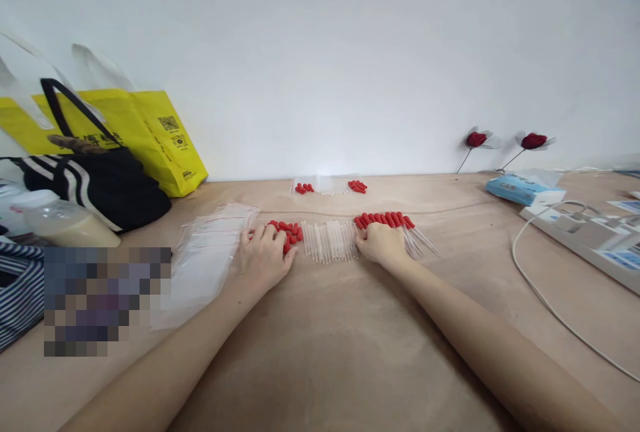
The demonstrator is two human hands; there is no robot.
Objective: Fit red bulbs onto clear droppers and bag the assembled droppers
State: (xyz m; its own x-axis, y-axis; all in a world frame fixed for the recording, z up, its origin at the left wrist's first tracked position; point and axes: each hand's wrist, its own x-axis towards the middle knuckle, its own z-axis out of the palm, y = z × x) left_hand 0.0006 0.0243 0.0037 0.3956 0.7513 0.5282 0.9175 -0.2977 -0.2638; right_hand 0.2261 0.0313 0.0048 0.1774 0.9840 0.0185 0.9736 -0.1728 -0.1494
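My left hand (265, 257) rests over a loose pile of red teardrop-shaped pieces (290, 239), fingers bent a little and thumb held apart. To its right lies a row of thin clear sticks (330, 241), side by side. At the right end of that row is my right hand (384, 244), its fingers closed in a pinch; whatever lies between the fingertips is hidden. Just beyond it are several red pieces in a slanting line (387, 219), with clear pointed stems (423, 242) sticking out to the right. Clear zip bags (205, 259) lie stacked left of my left hand.
Against the wall lies a clear bag (330, 185) with red pieces at both ends. A yellow bag (170, 139), a black bag (110, 185) and a bottle (70, 222) crowd the left. Tissues (523, 189), a power strip (590, 239) and a white cable (540, 312) lie right.
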